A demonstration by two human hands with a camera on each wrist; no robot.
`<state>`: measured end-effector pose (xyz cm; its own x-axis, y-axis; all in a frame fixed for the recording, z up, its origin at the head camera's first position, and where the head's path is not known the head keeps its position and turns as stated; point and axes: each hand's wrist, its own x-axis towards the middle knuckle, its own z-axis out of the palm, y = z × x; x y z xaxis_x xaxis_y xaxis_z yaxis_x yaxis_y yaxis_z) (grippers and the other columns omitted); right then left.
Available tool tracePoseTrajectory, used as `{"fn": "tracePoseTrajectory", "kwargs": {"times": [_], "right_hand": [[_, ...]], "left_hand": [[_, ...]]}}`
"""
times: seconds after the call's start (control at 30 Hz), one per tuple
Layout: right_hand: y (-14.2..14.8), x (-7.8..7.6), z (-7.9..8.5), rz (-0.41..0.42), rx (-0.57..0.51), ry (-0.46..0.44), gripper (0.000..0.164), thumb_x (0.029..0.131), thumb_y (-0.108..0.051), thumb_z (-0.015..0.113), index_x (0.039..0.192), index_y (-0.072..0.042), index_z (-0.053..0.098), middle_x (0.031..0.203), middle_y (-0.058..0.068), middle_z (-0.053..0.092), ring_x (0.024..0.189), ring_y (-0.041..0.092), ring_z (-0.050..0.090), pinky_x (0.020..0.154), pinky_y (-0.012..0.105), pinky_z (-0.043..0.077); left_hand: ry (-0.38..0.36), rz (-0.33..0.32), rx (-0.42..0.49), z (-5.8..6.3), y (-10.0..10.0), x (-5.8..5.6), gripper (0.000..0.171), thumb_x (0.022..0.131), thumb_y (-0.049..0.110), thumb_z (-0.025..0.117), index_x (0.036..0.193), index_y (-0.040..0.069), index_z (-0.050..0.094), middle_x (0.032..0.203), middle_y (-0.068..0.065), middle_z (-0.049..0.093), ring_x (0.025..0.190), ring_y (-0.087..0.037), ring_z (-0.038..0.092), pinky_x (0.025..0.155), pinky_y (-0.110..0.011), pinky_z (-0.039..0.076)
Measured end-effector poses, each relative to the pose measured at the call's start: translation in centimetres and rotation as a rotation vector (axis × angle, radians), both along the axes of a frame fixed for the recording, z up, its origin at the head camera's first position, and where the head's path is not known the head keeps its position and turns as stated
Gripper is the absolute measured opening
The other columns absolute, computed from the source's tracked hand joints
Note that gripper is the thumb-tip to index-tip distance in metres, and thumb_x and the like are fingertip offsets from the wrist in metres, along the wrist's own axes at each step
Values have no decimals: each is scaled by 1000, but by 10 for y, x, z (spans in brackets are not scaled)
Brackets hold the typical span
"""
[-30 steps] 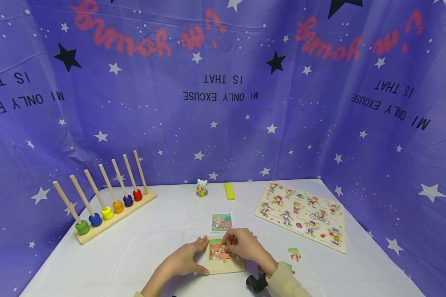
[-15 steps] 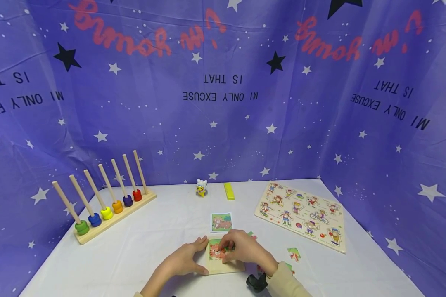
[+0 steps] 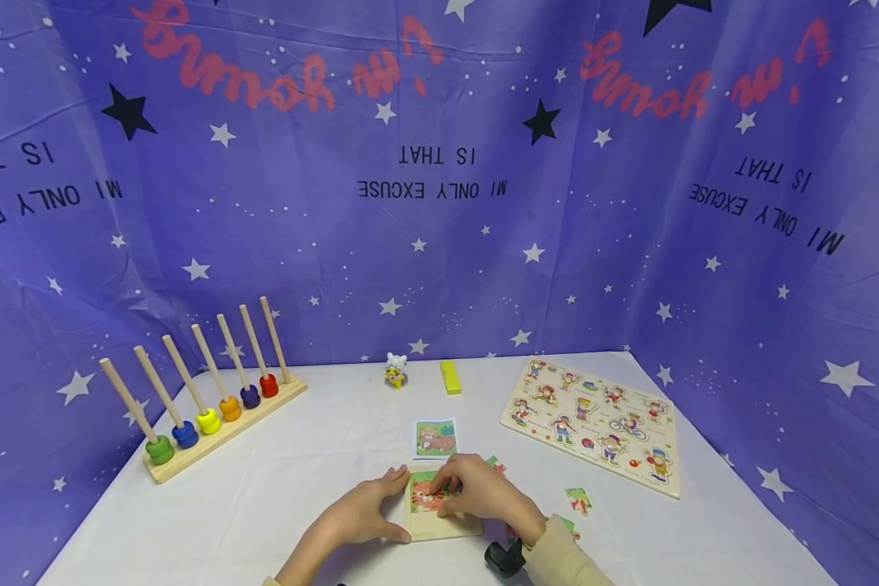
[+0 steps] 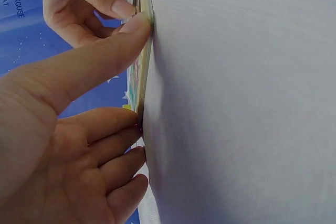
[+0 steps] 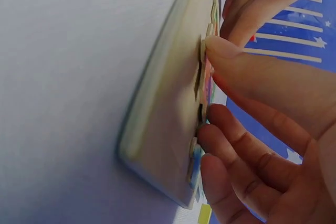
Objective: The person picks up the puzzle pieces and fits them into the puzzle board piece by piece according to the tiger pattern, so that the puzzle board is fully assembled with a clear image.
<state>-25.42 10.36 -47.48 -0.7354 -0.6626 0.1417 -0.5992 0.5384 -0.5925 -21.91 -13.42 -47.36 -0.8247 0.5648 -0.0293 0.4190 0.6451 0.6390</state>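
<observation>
In the head view a small wooden jigsaw tray (image 3: 447,529) lies on the white table, its upper left filled with orange animal pieces (image 3: 422,493). My left hand (image 3: 362,511) rests against the tray's left edge, thumb at the near corner and fingers at the far one. Over the tray, my right hand (image 3: 476,488) bends its thumb and fingers around a jigsaw piece, mostly hidden from above. The right wrist view shows the thumb touching the edge of this jigsaw piece (image 5: 203,80), slightly raised on the tray. A picture card (image 3: 435,439) lies just beyond.
Loose jigsaw pieces (image 3: 579,500) lie to the right. A peg board with coloured rings (image 3: 227,419) stands at left, a wooden figure puzzle (image 3: 593,427) at right. A small toy figure (image 3: 395,371) and a yellow block (image 3: 450,378) sit at the back.
My right hand has shifted slightly left over the tray, and its fingers have spread apart across the orange pieces. My left hand stays against the tray's edge.
</observation>
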Motion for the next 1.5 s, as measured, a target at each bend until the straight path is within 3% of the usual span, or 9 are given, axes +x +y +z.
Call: {"fn": "tracePoseTrajectory", "kwargs": {"times": [0.57, 0.73, 0.87, 1.1, 1.5], "right_hand": [[0, -2, -1, -91, -4, -22, 19, 73, -14, 85, 89, -10, 74, 80, -9, 63, 68, 3, 55, 62, 17, 47], [3, -4, 2, -59, 2, -20, 18, 75, -11, 83, 91, -10, 75, 83, -8, 66, 71, 4, 56, 65, 17, 48], [12, -6, 9, -19, -15, -16, 21, 76, -11, 82, 96, -8, 74, 89, -2, 69, 77, 11, 60, 69, 22, 51], [31, -11, 20, -25, -25, 2, 26, 79, -8, 80, 103, -6, 72, 97, 5, 69, 83, 19, 62, 72, 29, 54], [62, -20, 28, -123, -19, 25, 26, 82, 1, 73, 107, -3, 69, 103, 11, 68, 87, 26, 61, 65, 26, 50]], "left_hand": [[9, 7, 9, 1, 0, 1, 89, 69, 34, 83, 138, -8, 44, 148, -23, 36, 135, -46, 32, 107, -60, 27], [11, 9, 7, 1, 0, 1, 90, 69, 34, 83, 138, -8, 44, 148, -23, 37, 135, -46, 32, 107, -61, 27], [5, 8, 4, 1, 0, 0, 90, 69, 34, 83, 138, -8, 44, 148, -23, 37, 135, -46, 32, 107, -60, 27], [-1, 3, 5, 0, 0, 0, 91, 69, 34, 83, 139, -8, 43, 149, -23, 36, 135, -46, 31, 108, -60, 26], [-7, 6, 7, 2, 0, 1, 91, 69, 34, 83, 139, -8, 43, 149, -23, 35, 135, -46, 30, 108, -61, 26]]}}
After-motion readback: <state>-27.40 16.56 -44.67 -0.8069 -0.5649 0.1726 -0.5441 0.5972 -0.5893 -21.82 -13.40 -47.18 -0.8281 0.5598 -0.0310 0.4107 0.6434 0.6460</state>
